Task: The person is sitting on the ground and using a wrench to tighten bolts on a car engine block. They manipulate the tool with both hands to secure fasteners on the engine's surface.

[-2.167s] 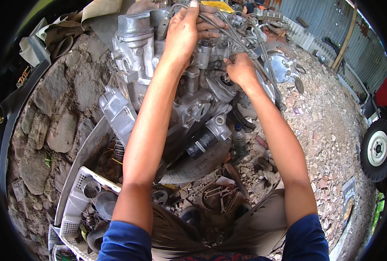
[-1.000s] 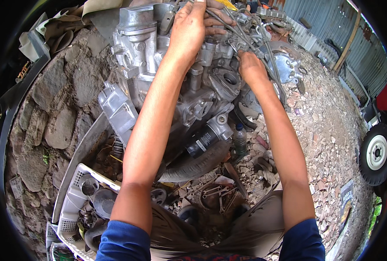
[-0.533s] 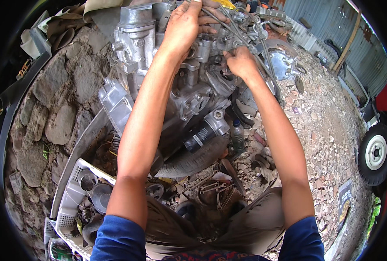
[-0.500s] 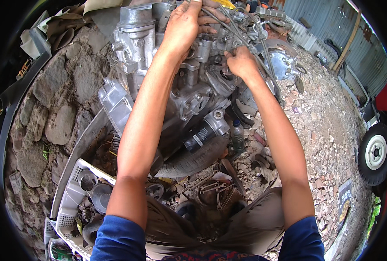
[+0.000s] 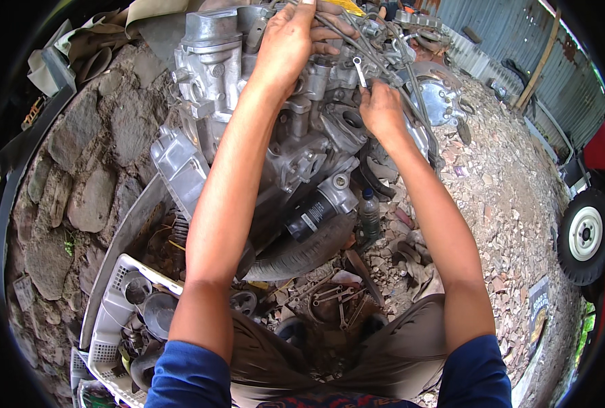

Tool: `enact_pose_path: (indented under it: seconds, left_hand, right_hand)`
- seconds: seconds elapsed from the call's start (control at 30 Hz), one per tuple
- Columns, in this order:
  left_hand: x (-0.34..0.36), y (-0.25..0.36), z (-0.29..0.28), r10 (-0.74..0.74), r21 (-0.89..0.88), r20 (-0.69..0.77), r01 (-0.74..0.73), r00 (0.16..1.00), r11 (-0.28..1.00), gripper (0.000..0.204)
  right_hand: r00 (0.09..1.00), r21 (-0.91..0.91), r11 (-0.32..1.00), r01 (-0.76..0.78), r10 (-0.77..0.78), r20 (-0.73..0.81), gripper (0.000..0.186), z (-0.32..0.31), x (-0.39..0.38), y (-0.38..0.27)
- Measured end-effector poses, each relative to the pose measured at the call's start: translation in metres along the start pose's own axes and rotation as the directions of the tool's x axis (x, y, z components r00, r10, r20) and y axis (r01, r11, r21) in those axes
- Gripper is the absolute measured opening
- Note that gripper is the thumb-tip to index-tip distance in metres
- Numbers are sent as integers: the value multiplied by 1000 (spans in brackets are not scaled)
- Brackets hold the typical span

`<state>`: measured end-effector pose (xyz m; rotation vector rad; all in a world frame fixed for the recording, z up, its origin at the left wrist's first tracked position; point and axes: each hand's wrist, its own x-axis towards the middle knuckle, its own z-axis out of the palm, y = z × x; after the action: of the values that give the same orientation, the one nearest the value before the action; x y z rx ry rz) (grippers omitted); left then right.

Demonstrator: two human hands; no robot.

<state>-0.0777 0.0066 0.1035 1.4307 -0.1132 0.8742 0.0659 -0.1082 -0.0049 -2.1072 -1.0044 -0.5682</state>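
Observation:
A wrench (image 5: 362,71) stands up from my right hand (image 5: 384,107), its shiny ring end pointing away and its lower part hidden in my closed fingers. The wrench is just above the grey metal engine (image 5: 299,156), on the engine's right side. My left hand (image 5: 294,42) is at the far side of the engine, with its fingers curled around thin dark pipes (image 5: 343,30); the fingertips are partly cut off by the frame's top edge. Under my forearms, a black oil filter (image 5: 306,216) sits low on the engine, above a tyre (image 5: 304,251).
A stone wall (image 5: 91,194) rises at the left. A white plastic crate (image 5: 105,340) of parts stands near left. Several wrenches (image 5: 340,299) lie between my feet, near a plastic bottle (image 5: 370,214). Gravel (image 5: 500,224) covers the right, with a white-rimmed wheel (image 5: 586,234) beyond.
My right hand has drawn slightly nearer to me, and the wrench's ring end now shows above it. My left hand stays on the pipes.

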Motion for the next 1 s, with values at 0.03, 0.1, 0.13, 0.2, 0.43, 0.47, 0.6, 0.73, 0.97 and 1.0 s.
enact_pose_path:
  seconds: [0.03, 0.1, 0.13, 0.2, 0.43, 0.47, 0.6, 0.73, 0.97, 1.0]
  left_hand:
    - [0, 0, 0, 0, -6, 2, 0, 1000, 1000, 44]
    - [0, -1, 1, 0, -10, -1, 0, 1000, 1000, 44]
    - [0, -1, 2, 1, -5, -6, -1, 1000, 1000, 44]
    - [1, -2, 2, 2, -5, -9, -2, 1000, 1000, 44]
    - [1, 0, 1, 13, 38, -3, -13, 1000, 999, 44]
    - [0, 0, 2, 12, 41, -3, -12, 1000, 999, 44]
    - [1, -3, 2, -1, 6, -21, 1, 1000, 1000, 43]
    - [-1, -1, 4, -10, -27, -14, 10, 1000, 1000, 42]
    - [-3, -1, 4, 1, -16, -25, -2, 1000, 1000, 43]
    - [-3, -1, 4, -7, -7, -34, 7, 999, 1000, 43]
  right_hand:
    - [1000, -28, 999, 27, -27, 2, 24, -1, 1, 7]
    - [997, -82, 993, 81, -81, 9, 29, -1, 4, 24]
    - [991, -84, 988, 132, -134, -14, 31, -1, 4, 27]
    - [992, -39, 991, 127, -127, -17, 31, 4, 6, 30]
    - [994, -127, 987, 101, -105, -26, 37, 11, 13, 31]
    - [991, -145, 982, 120, -126, -33, 37, 12, 14, 33]
    - [989, -190, 972, 140, -144, -11, 39, 11, 16, 35]
    - [989, -155, 977, 143, -147, -10, 36, 10, 18, 32]
    - [987, -61, 998, -22, 32, 160, 23, 2, 22, -10]
    - [987, -34, 998, -54, 58, 151, 26, 4, 22, -25]
